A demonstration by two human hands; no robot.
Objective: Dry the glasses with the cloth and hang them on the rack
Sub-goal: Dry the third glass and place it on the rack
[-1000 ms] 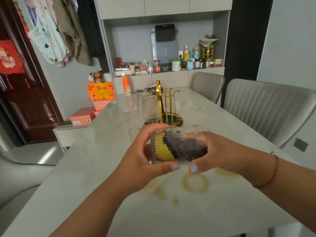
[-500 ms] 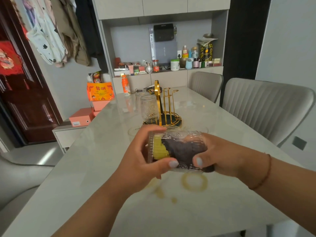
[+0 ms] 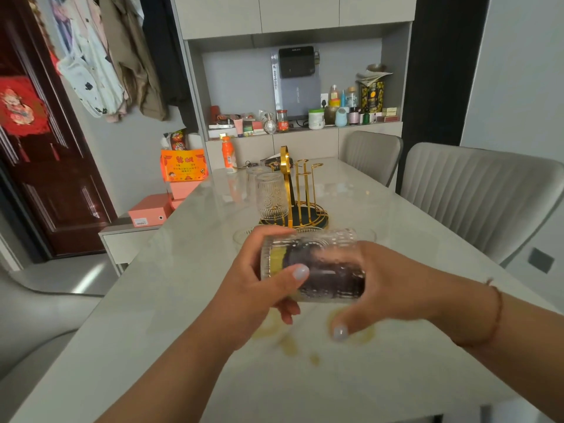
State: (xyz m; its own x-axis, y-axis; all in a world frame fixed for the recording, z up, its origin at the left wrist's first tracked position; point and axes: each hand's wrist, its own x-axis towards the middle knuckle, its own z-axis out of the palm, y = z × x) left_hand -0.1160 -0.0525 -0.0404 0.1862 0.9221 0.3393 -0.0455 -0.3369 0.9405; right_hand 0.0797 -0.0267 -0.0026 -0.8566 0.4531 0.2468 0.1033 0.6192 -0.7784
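Embossed glass (image 3: pixel 320 257) held on its side above the near surface (image 3: pixel 171 300), base left. Left hand (image 3: pixel 259 285) grip clamped on base end. Right hand (image 3: pixel 393 285) at mouth, fingers hidden inside; grip cannot be told. Dark-and-yellow cloth (image 3: pixel 323 270) stuffed inside. Beyond: gold rack (image 3: pixel 300 193) carrying two inverted glasses (image 3: pixel 271 193), empty.

Two hands: the left hand (image 3: pixel 259 279) and the right hand (image 3: pixel 393 282), one glass (image 3: pixel 311 264) lying sideways between them. One dark-and-yellow cloth (image 3: pixel 323 270) is stuffed inside it. Beyond the hands stands one gold rack (image 3: pixel 297 193), with two glasses hung on it: a near one (image 3: pixel 272 195) and a far one (image 3: pixel 258 175). Right of the hands are two chairs: a near chair (image 3: pixel 482 196) and a far chair (image 3: pixel 370 154). One orange bottle (image 3: pixel 229 154) stands far beyond the left hand.
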